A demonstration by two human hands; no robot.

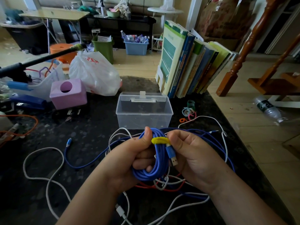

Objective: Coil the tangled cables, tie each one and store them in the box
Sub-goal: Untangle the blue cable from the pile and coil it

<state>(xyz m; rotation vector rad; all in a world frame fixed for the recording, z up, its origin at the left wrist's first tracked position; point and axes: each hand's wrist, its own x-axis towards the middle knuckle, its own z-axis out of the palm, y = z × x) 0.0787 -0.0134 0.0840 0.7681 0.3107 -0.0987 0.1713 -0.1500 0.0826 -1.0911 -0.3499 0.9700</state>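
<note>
blue coil, yellow tie, clear box

Head view, looking forward-down, close over table.

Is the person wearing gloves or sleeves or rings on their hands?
No. Both hands, the left hand and the right hand, are bare, with no gloves, rings or watch showing. The forearms are bare too, with no sleeve in view. The nails look short and unpainted.

Blue cable coiled, yellow tie around it; clear box open behind.
</note>
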